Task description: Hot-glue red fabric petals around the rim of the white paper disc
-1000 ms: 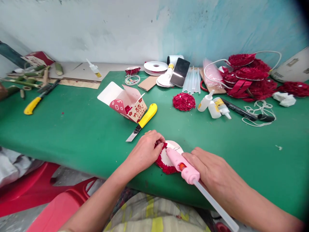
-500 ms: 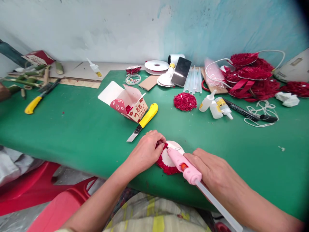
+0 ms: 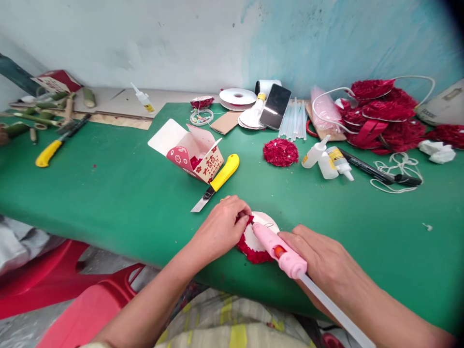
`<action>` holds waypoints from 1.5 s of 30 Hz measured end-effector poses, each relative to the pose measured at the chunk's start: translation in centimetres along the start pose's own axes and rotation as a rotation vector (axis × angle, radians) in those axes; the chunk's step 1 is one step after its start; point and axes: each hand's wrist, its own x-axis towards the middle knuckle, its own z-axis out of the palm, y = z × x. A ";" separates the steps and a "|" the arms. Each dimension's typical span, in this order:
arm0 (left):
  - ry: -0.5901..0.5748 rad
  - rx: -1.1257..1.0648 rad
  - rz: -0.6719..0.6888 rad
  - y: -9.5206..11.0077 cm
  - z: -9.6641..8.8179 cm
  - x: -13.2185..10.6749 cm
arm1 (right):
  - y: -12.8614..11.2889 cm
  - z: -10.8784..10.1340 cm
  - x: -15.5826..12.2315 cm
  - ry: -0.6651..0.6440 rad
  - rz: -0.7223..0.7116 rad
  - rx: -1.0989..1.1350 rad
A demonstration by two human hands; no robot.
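A pink hot glue gun (image 3: pixel 273 244) with a long clear glue stick (image 3: pixel 333 307) out of its back is gripped in my right hand (image 3: pixel 319 256). Its nozzle points at the far left edge of a white disc (image 3: pixel 255 240) on the green table. Red petals (image 3: pixel 255 256) line the disc's left and near edge; the far right part is bare white. My left hand (image 3: pixel 226 224) pinches a red petal (image 3: pixel 249 220) at the disc's edge, beside the nozzle. A yellow box cutter (image 3: pixel 221 179), blade out, lies just beyond my left hand.
Beyond stand an open printed paper box (image 3: pixel 192 154), a finished-looking red petal disc (image 3: pixel 281 152), glue bottles (image 3: pixel 326 162), a phone (image 3: pixel 275 106) and glue sticks (image 3: pixel 293 120). Red petal discs (image 3: pixel 384 116) pile at right. Another yellow-handled cutter (image 3: pixel 49 153) and a person's hand (image 3: pixel 4 136) are at left.
Both hands keep their hold, with the glue gun's nozzle still at the disc's edge. The view has shifted slightly; little else differs.
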 end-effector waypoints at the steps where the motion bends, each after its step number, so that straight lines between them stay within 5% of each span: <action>1: -0.001 -0.001 0.000 0.0 0.0 0.0 | -0.1 -0.1 0.1 0.001 -0.001 0.007; 7: -0.057 0.002 0.022 -0.2 -0.6 0.2 | -0.9 -1.1 0.6 -0.087 0.023 0.020; 24: -0.349 0.399 0.222 1.4 -2.6 2.2 | -0.8 -0.3 0.4 -0.016 -0.032 -0.074; 45: -0.295 0.382 0.291 1.0 -2.4 1.5 | -0.8 -0.5 0.5 -0.086 0.004 -0.063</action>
